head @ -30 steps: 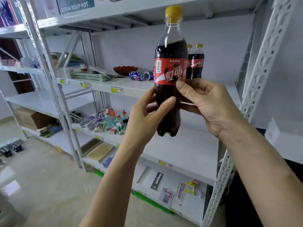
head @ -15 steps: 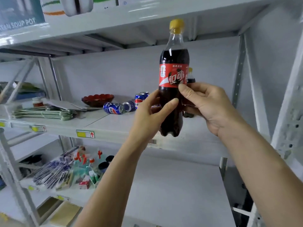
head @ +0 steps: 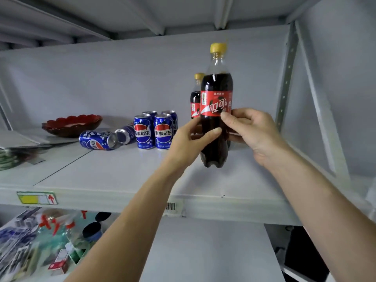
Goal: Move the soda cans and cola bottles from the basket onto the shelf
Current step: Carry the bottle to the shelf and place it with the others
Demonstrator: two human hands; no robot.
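Grey metal shelf [head: 114, 180] fills the view, its front edge carrying a yellow-and-white tag with a red up arrow [head: 36, 198] at left and a barcode sticker [head: 170, 206] near centre. Cola bottle [head: 216, 110], held upright over the right part of the shelf: yellow cap, dark drink up to the shoulder, clear neck above, red label with white Chinese script; whether its base touches the shelf I cannot tell. Left hand [head: 188, 143] grips the lower body from the left, thumb across the front; right hand [head: 251, 131] grips from the right, thumb on the label's lower edge, fingers curled behind. A second cola bottle [head: 195, 98], same cap and red label, stands just behind, to the left. Red scalloped bowl [head: 72, 124] sits far left; contents not visible. Four upright blue Pepsi cans [head: 153, 131], the front two reading 百事可乐, stand left of the bottles. Two more blue cans [head: 97, 140] lie on their sides between bowl and upright cans. Lower shelf at left holds blurred packaged goods [head: 30, 241], unreadable.
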